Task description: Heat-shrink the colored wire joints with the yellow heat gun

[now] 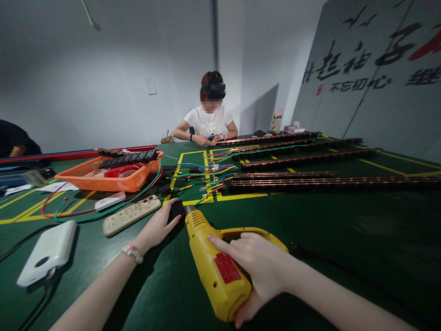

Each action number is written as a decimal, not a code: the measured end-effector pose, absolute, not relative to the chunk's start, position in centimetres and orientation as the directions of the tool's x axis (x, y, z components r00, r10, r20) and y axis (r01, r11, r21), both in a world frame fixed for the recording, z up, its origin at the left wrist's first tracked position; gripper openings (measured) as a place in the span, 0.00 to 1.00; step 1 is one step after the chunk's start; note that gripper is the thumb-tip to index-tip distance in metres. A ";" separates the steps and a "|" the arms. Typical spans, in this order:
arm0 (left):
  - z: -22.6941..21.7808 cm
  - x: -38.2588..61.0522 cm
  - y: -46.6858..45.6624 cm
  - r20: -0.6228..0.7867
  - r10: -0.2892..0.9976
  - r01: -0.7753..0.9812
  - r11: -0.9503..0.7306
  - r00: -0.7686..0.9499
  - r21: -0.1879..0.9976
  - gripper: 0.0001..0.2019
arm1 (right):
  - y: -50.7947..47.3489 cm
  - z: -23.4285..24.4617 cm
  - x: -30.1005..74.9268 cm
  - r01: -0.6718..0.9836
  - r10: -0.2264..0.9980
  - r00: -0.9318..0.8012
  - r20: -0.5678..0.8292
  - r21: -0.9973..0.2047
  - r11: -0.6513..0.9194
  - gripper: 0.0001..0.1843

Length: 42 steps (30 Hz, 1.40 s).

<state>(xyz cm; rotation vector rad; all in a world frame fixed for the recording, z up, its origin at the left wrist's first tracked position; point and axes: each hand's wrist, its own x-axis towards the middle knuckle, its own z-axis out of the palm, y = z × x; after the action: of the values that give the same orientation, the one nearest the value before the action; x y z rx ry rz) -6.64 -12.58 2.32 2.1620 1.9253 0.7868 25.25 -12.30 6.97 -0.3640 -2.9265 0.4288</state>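
A yellow electric drill (210, 262) with a red label lies low over the green table (344, 230), nose pointing away from me. My right hand (258, 271) is wrapped round its handle and rear body, index finger laid along the side. My left hand (160, 225) is closed on the black chuck (176, 210) at the drill's tip. A pink bracelet sits on my left wrist.
An orange basket (103, 177) with black switch strips stands at left, beside a beige remote (132, 214) and a white power bank (48, 253). Coloured wires (203, 172) and several long dark strips (310, 181) lie ahead. A person in white sits across the table.
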 end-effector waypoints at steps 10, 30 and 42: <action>2.0 -6.9 -12.5 0.300 0.953 0.882 -0.182 0.048 0.435 0.27 | -10.2 6.5 25.8 0.189 0.245 -0.945 0.218 -0.250 0.950 0.64; 1.4 -7.3 -12.0 0.379 0.924 0.867 -0.225 0.046 0.444 0.25 | -12.4 6.5 25.7 0.543 0.582 -0.769 0.265 -0.211 0.813 0.61; 1.8 -7.1 -12.2 0.368 0.929 0.850 -0.224 0.039 0.476 0.26 | -8.6 4.7 26.8 0.073 0.137 -0.906 0.400 -0.169 0.983 0.61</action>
<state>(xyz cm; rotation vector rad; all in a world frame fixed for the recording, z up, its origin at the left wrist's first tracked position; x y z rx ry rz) -7.08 -12.19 1.78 2.1684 1.8723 0.9387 26.79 -8.62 4.70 -0.1501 -2.7069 0.2093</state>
